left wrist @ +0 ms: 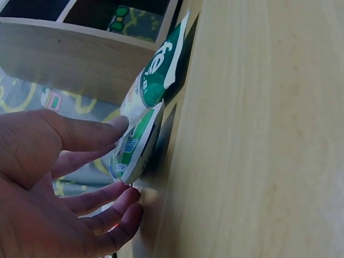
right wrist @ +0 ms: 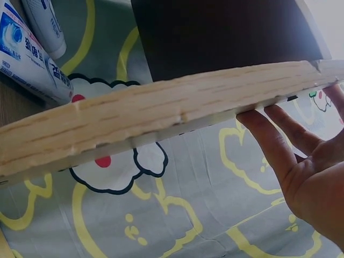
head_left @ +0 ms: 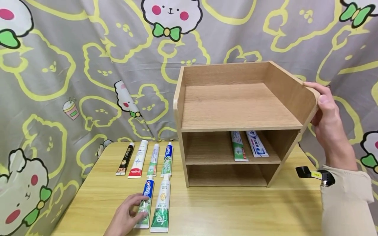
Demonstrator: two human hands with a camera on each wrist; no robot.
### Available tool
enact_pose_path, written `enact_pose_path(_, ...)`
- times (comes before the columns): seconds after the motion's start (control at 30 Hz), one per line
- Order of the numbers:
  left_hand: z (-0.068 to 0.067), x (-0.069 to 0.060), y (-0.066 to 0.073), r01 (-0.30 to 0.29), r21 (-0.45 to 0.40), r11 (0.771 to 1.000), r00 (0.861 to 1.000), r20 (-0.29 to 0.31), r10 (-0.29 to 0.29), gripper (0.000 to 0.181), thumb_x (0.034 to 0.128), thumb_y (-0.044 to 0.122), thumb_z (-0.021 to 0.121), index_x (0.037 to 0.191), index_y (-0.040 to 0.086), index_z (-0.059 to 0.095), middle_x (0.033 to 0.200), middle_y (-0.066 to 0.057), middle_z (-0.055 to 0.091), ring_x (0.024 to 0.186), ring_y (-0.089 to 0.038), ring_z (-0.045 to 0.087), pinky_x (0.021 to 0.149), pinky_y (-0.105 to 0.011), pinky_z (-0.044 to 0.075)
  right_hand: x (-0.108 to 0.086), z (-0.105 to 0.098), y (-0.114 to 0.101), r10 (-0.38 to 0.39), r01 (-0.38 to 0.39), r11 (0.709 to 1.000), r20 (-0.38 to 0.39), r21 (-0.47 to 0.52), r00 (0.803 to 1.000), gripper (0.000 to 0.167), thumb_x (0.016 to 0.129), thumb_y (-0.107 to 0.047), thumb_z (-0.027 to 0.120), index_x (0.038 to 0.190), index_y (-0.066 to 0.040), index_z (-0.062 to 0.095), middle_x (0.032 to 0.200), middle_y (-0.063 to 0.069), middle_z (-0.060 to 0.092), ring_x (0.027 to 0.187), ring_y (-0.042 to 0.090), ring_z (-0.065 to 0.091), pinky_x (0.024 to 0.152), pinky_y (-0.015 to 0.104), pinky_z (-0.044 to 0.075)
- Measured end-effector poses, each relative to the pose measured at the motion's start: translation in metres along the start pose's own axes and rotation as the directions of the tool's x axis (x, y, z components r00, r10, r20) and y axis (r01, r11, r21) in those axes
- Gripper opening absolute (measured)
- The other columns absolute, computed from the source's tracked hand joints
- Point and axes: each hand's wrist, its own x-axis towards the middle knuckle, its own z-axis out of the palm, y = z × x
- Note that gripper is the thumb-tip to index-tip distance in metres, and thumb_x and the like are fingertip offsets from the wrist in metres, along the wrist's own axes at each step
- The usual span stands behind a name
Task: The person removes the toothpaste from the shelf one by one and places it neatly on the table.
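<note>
My left hand [head_left: 125, 213] pinches a blue and green toothpaste tube [head_left: 145, 206] by its sides at the table's front; the left wrist view shows thumb and fingers around that tube [left wrist: 141, 144]. Beside it lies a white and green tube [head_left: 161, 206]. My right hand [head_left: 329, 121] holds the upper right side edge of a wooden shelf unit [head_left: 236, 106]; in the right wrist view its fingers [right wrist: 269, 140] touch the side panel [right wrist: 161, 110]. Two tubes, one green and white [head_left: 238, 146] and one blue and white [head_left: 256, 144], lie in the middle compartment.
Behind the left hand several tubes stand in a row on the table [head_left: 97, 196]: a black one [head_left: 125, 159], a white and red one [head_left: 138, 159], a green and white one [head_left: 153, 160] and a blue and green one [head_left: 167, 159]. A patterned curtain [head_left: 88, 65] hangs behind.
</note>
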Motion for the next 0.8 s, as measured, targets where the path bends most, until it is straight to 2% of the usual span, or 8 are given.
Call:
enact_pose_path(0.17,0.001,-0.001,0.005,-0.019,0.013,1.000,0.999,-0.040,0.019,0.045,0.0812,0.016,0.087,0.123,0.024,0.073,0.142,-0.013,0.055,0.115,-0.030,0.062,0.083,-0.038,0.059,-0.001,-0.002,0.000,0.008,-0.008,1.000,0.001,0.007,1.000,0.046,0.102,-0.027,0.051,0.145,-0.012,0.054,0.129,0.012,0.046,0.096,0.024,0.049,0.063,0.025,0.046)
enact_pose_path(0.33,0.001,-0.001,0.012,-0.038,0.008,0.999,0.995,-0.092,0.038,0.043,0.0860,0.011,0.083,0.127,0.021,0.071,0.147,-0.017,0.051,0.126,-0.041,0.056,0.094,-0.052,0.056,0.001,-0.004,0.000,0.003,-0.003,1.000,0.028,0.003,1.000,0.047,0.102,-0.026,0.050,0.147,-0.012,0.052,0.132,0.011,0.044,0.100,0.025,0.048,0.066,0.026,0.048)
enact_pose_path(0.47,0.003,-0.001,0.021,-0.097,0.004,0.995,0.983,-0.156,0.097,0.041,0.0881,0.008,0.081,0.126,0.019,0.071,0.144,-0.015,0.053,0.128,-0.041,0.054,0.096,-0.053,0.056,0.001,-0.004,0.001,0.002,-0.002,1.000,0.035,-0.005,0.999,0.047,0.102,-0.026,0.051,0.147,-0.012,0.052,0.132,0.011,0.044,0.101,0.025,0.047,0.067,0.026,0.047)
enact_pose_path(0.6,0.006,0.000,0.031,-0.191,-0.009,0.981,0.956,-0.228,0.184,0.040,0.0873,0.005,0.081,0.124,0.019,0.072,0.140,-0.011,0.058,0.125,-0.035,0.057,0.090,-0.048,0.058,0.001,-0.003,0.001,0.005,-0.005,1.000,0.025,-0.007,1.000,0.048,0.101,-0.027,0.052,0.147,-0.012,0.052,0.133,0.011,0.045,0.101,0.025,0.048,0.067,0.027,0.047)
enact_pose_path(0.73,0.009,0.002,0.044,-0.302,-0.011,0.953,0.909,-0.303,0.285,0.039,0.0863,0.000,0.080,0.120,0.018,0.073,0.135,-0.009,0.062,0.121,-0.030,0.061,0.085,-0.045,0.060,0.001,-0.003,0.001,0.005,-0.005,1.000,0.014,-0.002,1.000,0.048,0.101,-0.027,0.052,0.146,-0.011,0.053,0.133,0.012,0.045,0.101,0.025,0.048,0.067,0.027,0.047)
enact_pose_path(0.8,0.010,0.004,0.050,-0.333,-0.008,0.943,0.888,-0.340,0.310,0.038,0.0862,-0.002,0.080,0.118,0.018,0.074,0.133,-0.006,0.064,0.119,-0.026,0.062,0.083,-0.042,0.061,0.001,-0.003,0.001,0.004,-0.004,1.000,0.017,-0.005,1.000,0.048,0.101,-0.026,0.052,0.147,-0.011,0.052,0.133,0.011,0.044,0.103,0.025,0.047,0.068,0.027,0.046)
